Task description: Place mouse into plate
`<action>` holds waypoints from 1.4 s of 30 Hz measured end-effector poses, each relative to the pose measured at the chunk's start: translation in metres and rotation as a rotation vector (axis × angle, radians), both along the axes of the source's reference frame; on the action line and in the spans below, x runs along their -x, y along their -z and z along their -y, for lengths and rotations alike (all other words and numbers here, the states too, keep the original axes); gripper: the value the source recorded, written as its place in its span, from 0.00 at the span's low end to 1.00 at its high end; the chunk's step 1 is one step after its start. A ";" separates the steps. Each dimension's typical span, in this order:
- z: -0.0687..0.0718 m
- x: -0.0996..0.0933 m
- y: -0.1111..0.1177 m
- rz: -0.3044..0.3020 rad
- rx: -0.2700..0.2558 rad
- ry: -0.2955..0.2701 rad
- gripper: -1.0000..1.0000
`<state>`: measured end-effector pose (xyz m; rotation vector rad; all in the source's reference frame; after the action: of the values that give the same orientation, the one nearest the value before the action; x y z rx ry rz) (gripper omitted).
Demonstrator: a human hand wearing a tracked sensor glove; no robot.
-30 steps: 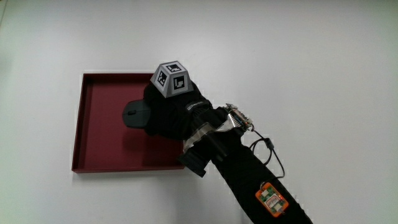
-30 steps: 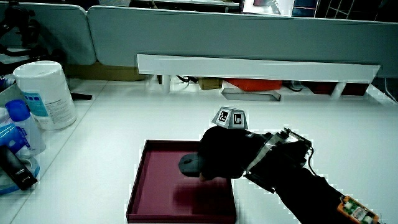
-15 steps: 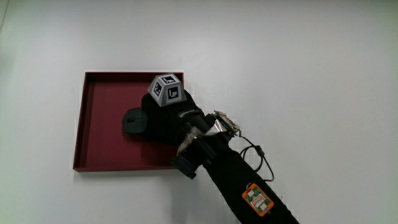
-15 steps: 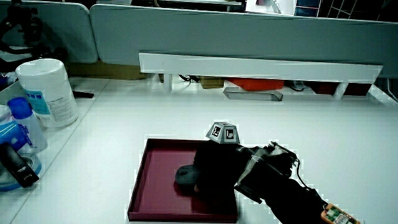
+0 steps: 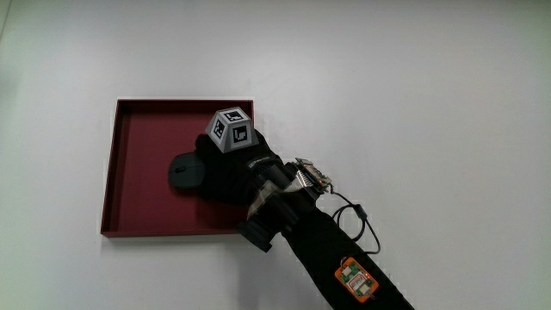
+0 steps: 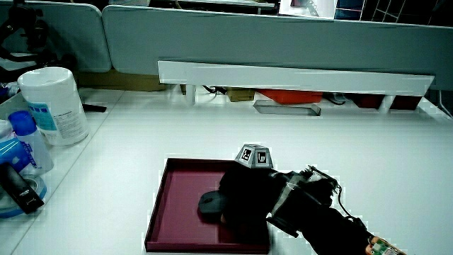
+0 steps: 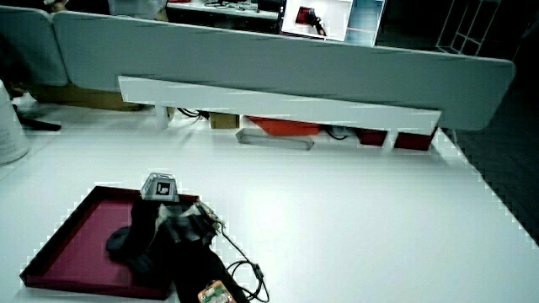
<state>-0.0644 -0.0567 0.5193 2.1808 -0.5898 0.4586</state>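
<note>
A dark grey mouse lies in the dark red square plate, roughly at its middle. The gloved hand rests over the end of the mouse nearer the forearm, fingers curled around it, with the patterned cube on its back. In both side views the mouse pokes out from under the hand, low on the plate's floor. The part of the mouse under the palm is hidden.
A white tub of wipes, blue-capped bottles and a black object stand near the table's edge, away from the plate. A low partition with a white shelf runs along the table. A cable trails from the forearm.
The hand and mouse sank lower into the plate and shifted slightly toward the person; over the last half second they have hardly moved.
</note>
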 end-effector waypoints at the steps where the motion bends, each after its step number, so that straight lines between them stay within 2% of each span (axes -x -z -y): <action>1: -0.001 0.000 0.002 -0.001 -0.001 0.003 0.45; 7: -0.002 -0.001 -0.002 -0.005 0.050 0.020 0.29; 10: -0.002 -0.005 0.003 0.005 0.052 0.024 0.21; 11: -0.002 -0.005 0.006 0.003 0.036 0.023 0.18; 13: -0.002 -0.008 0.015 0.023 0.047 0.045 0.13; 16: -0.003 -0.012 0.033 0.012 0.016 0.067 0.05; 17: -0.004 -0.014 0.038 0.001 0.023 0.079 0.03; 18: -0.005 -0.016 0.048 0.031 0.023 0.092 0.00; 20: -0.007 -0.022 0.057 0.026 0.022 0.119 0.00; 21: -0.009 -0.025 0.056 -0.012 -0.002 0.118 0.00; 23: -0.013 -0.032 0.069 -0.035 -0.035 0.132 0.00; 24: -0.017 -0.036 0.091 0.026 -0.045 0.169 0.00; 26: -0.024 -0.043 0.102 0.008 -0.101 0.201 0.00; 27: -0.028 -0.047 0.108 0.018 -0.113 0.222 0.00; 28: -0.032 -0.051 0.109 -0.007 -0.130 0.229 0.00; 32: -0.047 -0.070 0.146 0.081 -0.156 0.281 0.00; 42: -0.079 -0.119 0.170 0.238 -0.360 0.304 0.00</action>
<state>0.0549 0.0227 0.3493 2.3293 -1.1937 0.4784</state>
